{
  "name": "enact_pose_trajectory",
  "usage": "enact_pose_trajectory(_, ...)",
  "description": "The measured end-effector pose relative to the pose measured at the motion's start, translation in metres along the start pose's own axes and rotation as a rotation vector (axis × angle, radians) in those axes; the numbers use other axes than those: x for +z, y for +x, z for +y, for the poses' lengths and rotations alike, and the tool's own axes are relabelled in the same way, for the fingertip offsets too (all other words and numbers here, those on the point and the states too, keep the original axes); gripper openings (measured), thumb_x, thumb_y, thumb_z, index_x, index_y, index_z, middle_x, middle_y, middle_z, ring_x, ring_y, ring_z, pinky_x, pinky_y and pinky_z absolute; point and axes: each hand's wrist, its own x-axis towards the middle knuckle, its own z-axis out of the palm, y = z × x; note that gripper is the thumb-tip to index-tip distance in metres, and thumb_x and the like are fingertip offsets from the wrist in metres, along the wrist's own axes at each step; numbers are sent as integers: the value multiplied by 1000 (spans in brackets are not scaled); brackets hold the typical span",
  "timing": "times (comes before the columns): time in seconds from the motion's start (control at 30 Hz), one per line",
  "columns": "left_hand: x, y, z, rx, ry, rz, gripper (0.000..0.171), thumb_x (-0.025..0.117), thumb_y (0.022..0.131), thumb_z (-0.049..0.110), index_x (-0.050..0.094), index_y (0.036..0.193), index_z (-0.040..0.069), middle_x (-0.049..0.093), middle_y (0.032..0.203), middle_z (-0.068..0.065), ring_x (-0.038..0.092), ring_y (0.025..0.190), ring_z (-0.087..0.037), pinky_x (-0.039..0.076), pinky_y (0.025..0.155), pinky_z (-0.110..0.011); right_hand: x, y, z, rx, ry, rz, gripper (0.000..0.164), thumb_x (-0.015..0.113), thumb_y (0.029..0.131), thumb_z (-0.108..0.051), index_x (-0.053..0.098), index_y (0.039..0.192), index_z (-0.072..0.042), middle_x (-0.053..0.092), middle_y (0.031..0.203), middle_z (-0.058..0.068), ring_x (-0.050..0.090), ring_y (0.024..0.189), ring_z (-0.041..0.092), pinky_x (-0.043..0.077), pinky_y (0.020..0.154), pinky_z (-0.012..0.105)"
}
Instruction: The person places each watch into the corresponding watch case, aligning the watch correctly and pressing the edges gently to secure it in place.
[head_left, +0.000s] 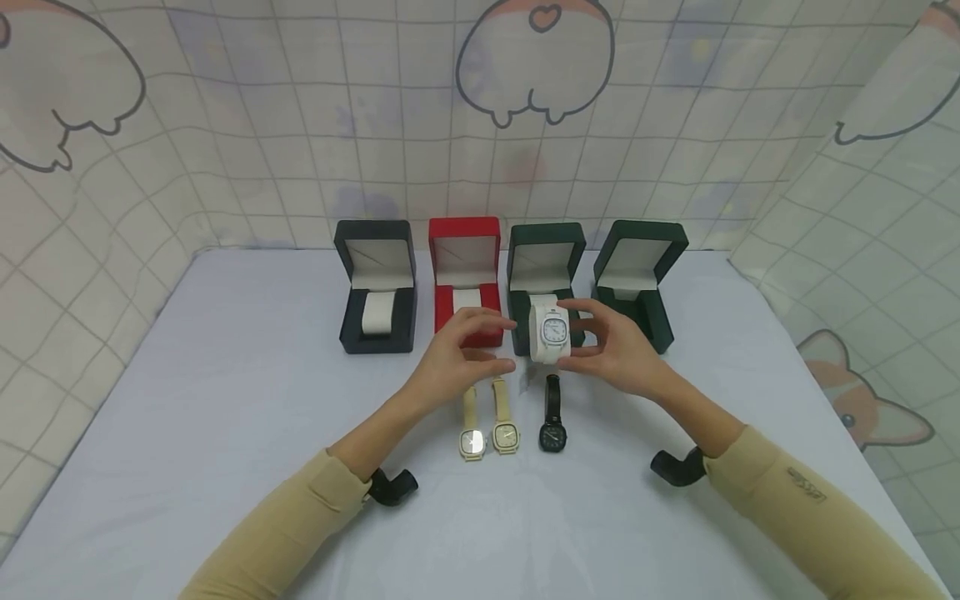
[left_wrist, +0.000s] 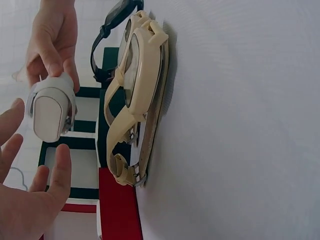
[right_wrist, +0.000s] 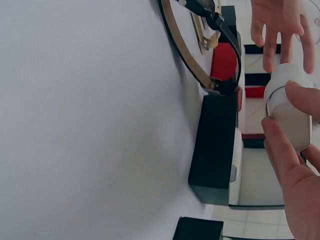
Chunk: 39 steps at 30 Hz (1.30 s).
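My right hand (head_left: 615, 350) grips a white cushion (right_wrist: 291, 126) with a white watch (head_left: 555, 331) fastened around it, thumb on one side and fingers on the other. The watch's square-shaped dial faces up in the head view, over the front of a dark green box (head_left: 520, 340). My left hand (head_left: 467, 346) is just left of the cushion, fingers apart and holding nothing. Below the hands lie two cream watches, one (head_left: 472, 442) left of the other (head_left: 506, 435). A black watch (head_left: 553, 435) lies to their right.
Open-lidded boxes stand along the table's back: a black one (head_left: 348, 329) with a white cushion (head_left: 378, 313), a red one (head_left: 491, 298) with a white cushion, and another dark green one (head_left: 658, 321) at right, no cushion showing. A patterned cloth (head_left: 300, 167) hangs behind.
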Motion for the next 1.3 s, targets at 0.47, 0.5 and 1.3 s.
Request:
enact_pose_trajectory(0.47, -1, -5, -3, 17, 18, -38, 46, 82, 88, 7, 67, 132, 9, 55, 135, -4, 58, 124, -36, 56, 95, -37, -30, -1, 12, 12, -18, 36, 80, 82, 82, 8, 42, 151, -1, 44, 150, 17, 56, 129, 40, 58, 87, 29)
enact_pose_trajectory(0.5, -1, -5, -3, 16, 19, -41, 46, 82, 88, 8, 67, 131, 9, 55, 135, -5, 58, 124, -37, 56, 95, -38, -32, -1, 13, 14, -12, 36, 80, 82, 82, 8, 42, 151, -1, 44, 150, 17, 56, 129, 40, 58, 86, 29)
enact_pose_trajectory(1.3, -1, -9, -9, 25, 43, -83, 46, 83, 88, 10, 67, 131, 12, 56, 135, -4, 53, 126, -39, 57, 92, -38, -94, 3, 45, 176, -151, 50, 80, 77, 89, 0, 33, 156, -3, 44, 148, 25, 46, 135, 44, 44, 104, 60)
